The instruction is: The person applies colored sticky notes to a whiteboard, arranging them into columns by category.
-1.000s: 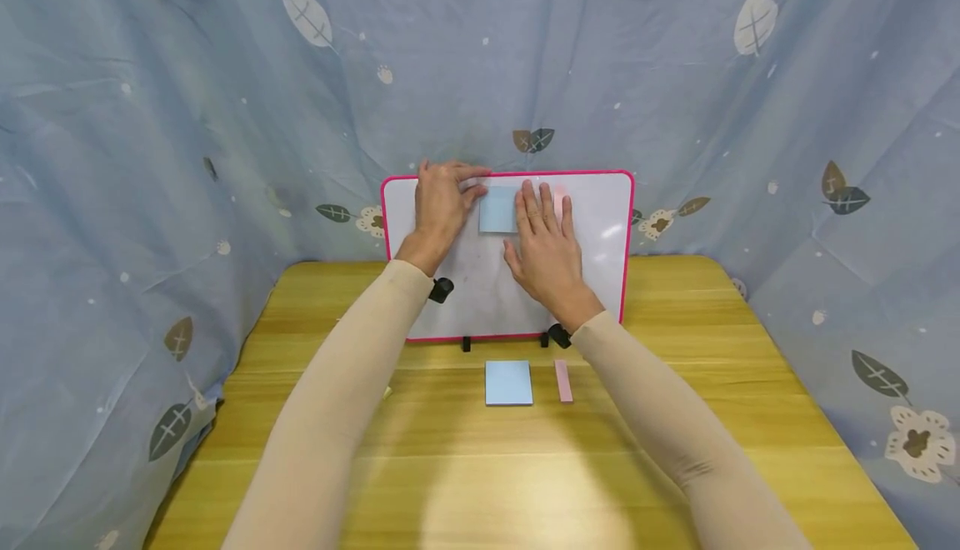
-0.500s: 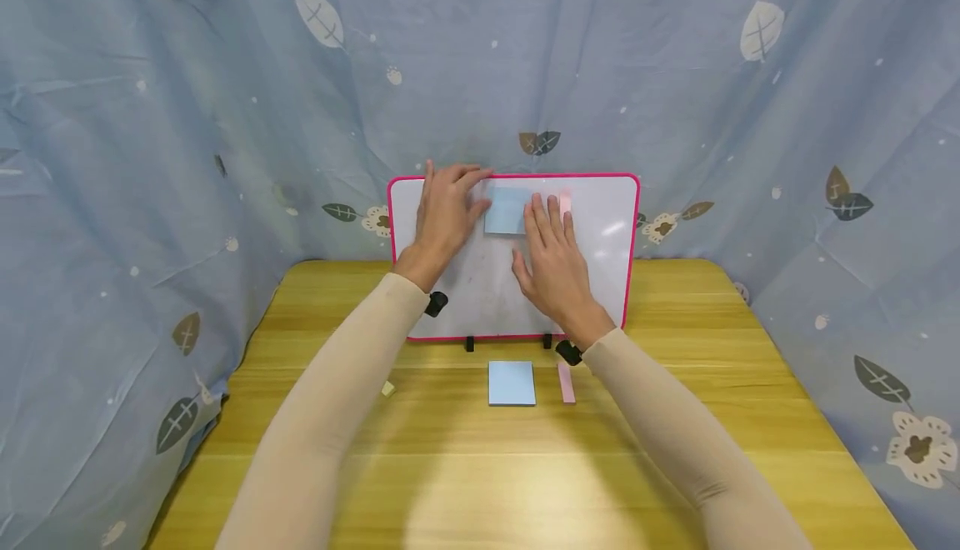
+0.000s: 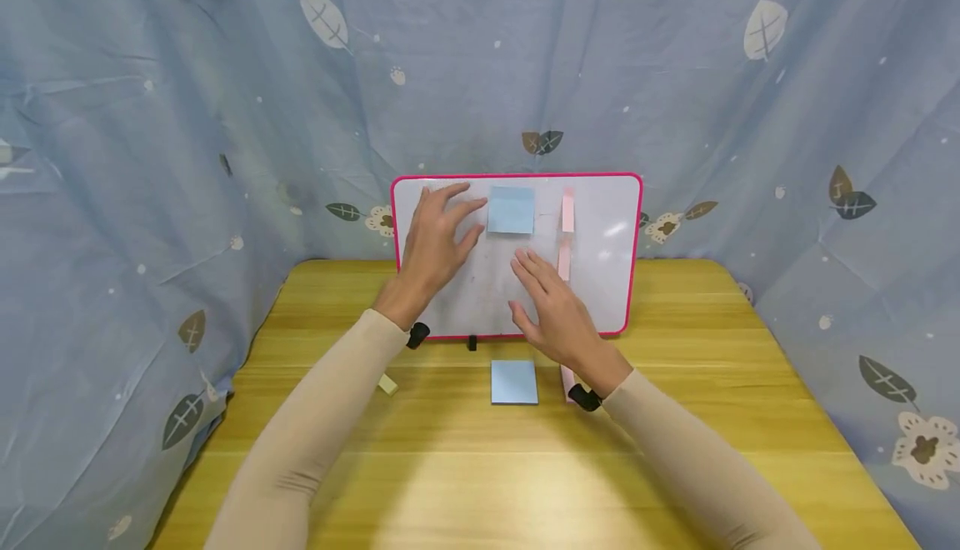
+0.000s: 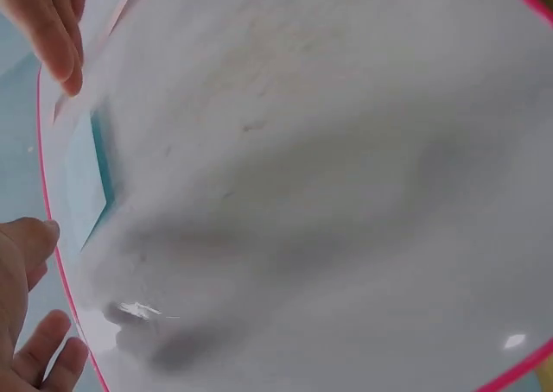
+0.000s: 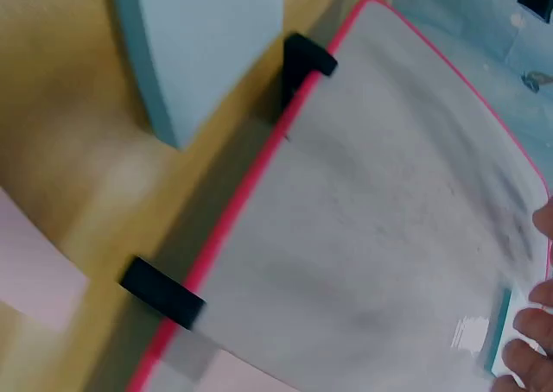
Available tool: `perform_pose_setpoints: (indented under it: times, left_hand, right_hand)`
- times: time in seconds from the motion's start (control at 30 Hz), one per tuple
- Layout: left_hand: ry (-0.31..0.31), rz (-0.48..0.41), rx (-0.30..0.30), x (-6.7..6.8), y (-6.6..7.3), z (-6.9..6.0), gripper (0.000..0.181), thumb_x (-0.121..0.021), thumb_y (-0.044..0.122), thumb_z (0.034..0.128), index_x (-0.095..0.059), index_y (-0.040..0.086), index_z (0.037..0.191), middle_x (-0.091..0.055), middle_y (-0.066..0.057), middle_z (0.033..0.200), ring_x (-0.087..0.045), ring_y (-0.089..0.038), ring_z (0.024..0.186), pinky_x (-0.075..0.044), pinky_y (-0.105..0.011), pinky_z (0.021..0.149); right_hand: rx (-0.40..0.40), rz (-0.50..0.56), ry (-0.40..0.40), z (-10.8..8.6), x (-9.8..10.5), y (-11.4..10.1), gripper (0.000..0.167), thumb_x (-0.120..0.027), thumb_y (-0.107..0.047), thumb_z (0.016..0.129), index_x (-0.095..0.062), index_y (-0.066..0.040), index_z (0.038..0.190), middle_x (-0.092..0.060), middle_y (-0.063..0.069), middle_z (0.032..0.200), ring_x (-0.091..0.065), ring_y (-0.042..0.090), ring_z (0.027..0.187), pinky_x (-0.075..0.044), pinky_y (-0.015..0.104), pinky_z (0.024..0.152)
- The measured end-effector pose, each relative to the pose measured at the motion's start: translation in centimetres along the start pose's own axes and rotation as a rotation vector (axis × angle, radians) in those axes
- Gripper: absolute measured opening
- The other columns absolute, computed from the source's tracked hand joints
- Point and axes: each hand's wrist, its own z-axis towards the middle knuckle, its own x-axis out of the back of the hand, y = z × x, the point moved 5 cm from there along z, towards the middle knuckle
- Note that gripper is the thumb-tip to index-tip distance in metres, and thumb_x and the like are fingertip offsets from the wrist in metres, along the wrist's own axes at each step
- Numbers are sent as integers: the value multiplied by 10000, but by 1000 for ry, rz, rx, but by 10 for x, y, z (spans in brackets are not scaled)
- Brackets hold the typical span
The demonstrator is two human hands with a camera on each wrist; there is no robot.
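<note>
Blue note (image 3: 511, 210) clings near the whiteboard's (image 3: 487, 292) top edge before curtains (image 3: 450, 58); left hand's (image 3: 437, 237) fingers spread, right hand's (image 3: 561, 310) close together.

The square, pale blue sticky note (image 3: 512, 210) is on the upper part of the whiteboard (image 3: 487, 292), about midway across and just below the top edge. Its sides run nearly parallel to the frame, and its lower edge appears to stand slightly off the surface. The pink-framed, rectangular whiteboard stands upright, its white face lightly smudged, with two narrow pink strips (image 3: 567, 212) right of the note, one above the other.
</note>
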Motion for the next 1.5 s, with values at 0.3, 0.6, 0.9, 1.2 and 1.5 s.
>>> perform_pose_setpoints:
  times: [0.3,0.6,0.9,1.2,1.5]
  left_hand:
    - [-103,0,-87,-9,6,-41,378,-889,186,1058,-832,140,1428,-733,-138,1553,-681,-364,1493,-364,-674,1416]
    - [-201,-29,-190,-23,10,-80,357,-904,184,1048,-830,145,1395,-761,-132,1473,-715,-358,1412,-579,-573,1257]
    - [-372,-101,-256,-43,15,-114,327,-914,181,1040,-853,113,1354,-788,-93,1296,-769,-285,1192,-667,-447,1083]
    - [-592,-125,-288,-58,22,-138,258,-918,214,1037,-870,92,1259,-799,-79,1206,-773,-245,1083,-671,-392,989]
    - [-708,-101,-248,-67,22,-152,256,-885,286,1072,-863,135,1278,-796,-56,1263,-766,-237,1160,-659,-412,1072]
  right_hand:
    - [28,142,-153,-33,-5,-5,681,-892,-156,1037,-627,14,1640,-613,217,1716,-663,407,1531,-660,540,1139]
    - [43,205,-284,-58,-14,-4,670,-921,-190,1026,-656,10,1608,-607,252,1703,-677,411,1498,-643,558,1167]
    - [-28,234,-484,-70,-23,-7,632,-879,-343,1075,-689,-48,1600,-646,153,1667,-678,339,1495,-610,527,1225]
    - [-42,236,-609,-76,-30,-12,607,-897,-408,1055,-751,-73,1540,-687,92,1613,-690,275,1465,-629,457,1202]
    - [-39,232,-624,-78,-36,-13,575,-899,-423,1052,-782,-60,1481,-706,76,1572,-684,261,1440,-624,449,1205]
